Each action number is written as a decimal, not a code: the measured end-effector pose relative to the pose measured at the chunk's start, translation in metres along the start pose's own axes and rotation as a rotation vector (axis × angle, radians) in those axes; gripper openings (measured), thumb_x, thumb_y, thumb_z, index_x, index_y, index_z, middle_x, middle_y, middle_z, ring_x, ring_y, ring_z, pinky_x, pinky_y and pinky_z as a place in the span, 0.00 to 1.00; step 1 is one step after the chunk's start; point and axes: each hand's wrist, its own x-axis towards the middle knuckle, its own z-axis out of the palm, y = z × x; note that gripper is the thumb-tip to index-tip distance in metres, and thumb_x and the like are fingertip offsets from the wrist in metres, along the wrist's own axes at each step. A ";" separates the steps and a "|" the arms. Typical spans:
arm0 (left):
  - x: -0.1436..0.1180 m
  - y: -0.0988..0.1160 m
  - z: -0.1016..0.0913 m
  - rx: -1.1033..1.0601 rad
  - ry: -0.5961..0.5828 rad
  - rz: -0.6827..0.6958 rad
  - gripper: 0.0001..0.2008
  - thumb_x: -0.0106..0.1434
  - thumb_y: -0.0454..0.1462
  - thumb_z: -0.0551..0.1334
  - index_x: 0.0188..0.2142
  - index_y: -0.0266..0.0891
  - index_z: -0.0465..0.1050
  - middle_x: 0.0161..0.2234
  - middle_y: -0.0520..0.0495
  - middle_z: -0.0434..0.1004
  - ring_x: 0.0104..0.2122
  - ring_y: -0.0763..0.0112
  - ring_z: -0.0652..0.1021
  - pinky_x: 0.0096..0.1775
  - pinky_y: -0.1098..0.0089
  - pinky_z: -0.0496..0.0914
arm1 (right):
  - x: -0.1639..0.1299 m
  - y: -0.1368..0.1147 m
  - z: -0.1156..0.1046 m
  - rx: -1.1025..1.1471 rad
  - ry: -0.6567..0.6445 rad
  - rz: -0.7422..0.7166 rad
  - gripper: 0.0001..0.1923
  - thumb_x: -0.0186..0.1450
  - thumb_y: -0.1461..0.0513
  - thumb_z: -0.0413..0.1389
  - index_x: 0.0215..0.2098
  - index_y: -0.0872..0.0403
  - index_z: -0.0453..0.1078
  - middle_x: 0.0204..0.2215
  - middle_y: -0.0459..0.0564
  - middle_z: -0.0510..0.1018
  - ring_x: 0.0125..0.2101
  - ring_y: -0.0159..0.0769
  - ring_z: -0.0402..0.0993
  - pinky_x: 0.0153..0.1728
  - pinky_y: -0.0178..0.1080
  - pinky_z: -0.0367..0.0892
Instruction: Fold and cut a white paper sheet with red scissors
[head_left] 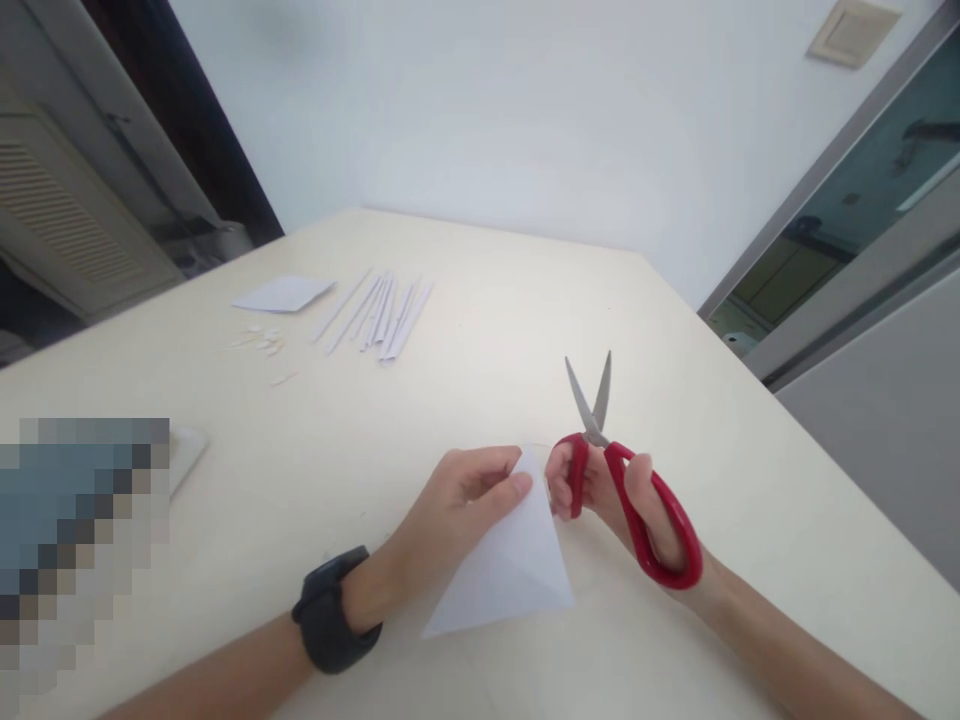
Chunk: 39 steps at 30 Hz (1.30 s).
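Note:
My left hand [480,495] pinches a white piece of paper [517,565] near its narrow upper tip, thumb on top. The paper widens toward me into a roughly triangular shape. My right hand [652,510] grips a pair of scissors [675,525] with red handles, thumb through one loop and fingers through the other. Their blades are spread and point away from me, to the right of the paper and apart from it.
On the cream table [510,330], several thin rolled paper sticks [386,310] lie toward the back left. Beside them are a flat white paper [286,293] and small paper scraps [266,340]. A blurred-out object [67,540] sits at the left edge. A wall [480,110] rises behind.

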 end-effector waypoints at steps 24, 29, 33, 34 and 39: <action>-0.031 -0.010 -0.026 0.069 0.031 -0.076 0.17 0.61 0.42 0.59 0.18 0.38 0.62 0.19 0.53 0.57 0.20 0.75 0.62 0.20 0.74 0.55 | -0.030 -0.011 0.049 -0.212 -0.189 0.234 0.28 0.63 0.38 0.40 0.29 0.53 0.60 0.26 0.48 0.67 0.27 0.34 0.62 0.30 0.37 0.63; -0.035 -0.009 -0.027 -0.055 0.061 -0.066 0.16 0.63 0.40 0.59 0.20 0.38 0.62 0.19 0.55 0.56 0.19 0.77 0.59 0.20 0.75 0.54 | -0.032 -0.013 0.052 -0.143 -0.207 0.281 0.30 0.61 0.37 0.40 0.27 0.53 0.59 0.23 0.46 0.62 0.24 0.32 0.62 0.26 0.36 0.66; -0.043 -0.009 -0.026 -0.085 0.079 -0.107 0.15 0.63 0.40 0.59 0.22 0.38 0.65 0.20 0.55 0.59 0.21 0.77 0.62 0.21 0.76 0.56 | -0.035 -0.011 0.054 -0.179 -0.212 0.289 0.30 0.61 0.36 0.40 0.26 0.53 0.60 0.21 0.46 0.63 0.23 0.33 0.63 0.23 0.34 0.65; -0.045 -0.009 -0.026 -0.101 0.088 -0.120 0.14 0.63 0.41 0.59 0.22 0.38 0.65 0.21 0.55 0.59 0.21 0.77 0.62 0.22 0.76 0.56 | -0.036 -0.010 0.055 -0.178 -0.211 0.283 0.30 0.61 0.36 0.40 0.26 0.53 0.60 0.21 0.46 0.63 0.23 0.33 0.63 0.23 0.34 0.64; -0.050 -0.004 -0.023 -0.091 0.087 -0.105 0.14 0.63 0.42 0.59 0.23 0.38 0.66 0.21 0.54 0.61 0.22 0.76 0.62 0.22 0.76 0.58 | -0.037 -0.018 0.061 -0.074 -0.173 0.316 0.28 0.61 0.38 0.43 0.26 0.53 0.62 0.21 0.47 0.64 0.22 0.34 0.62 0.23 0.35 0.62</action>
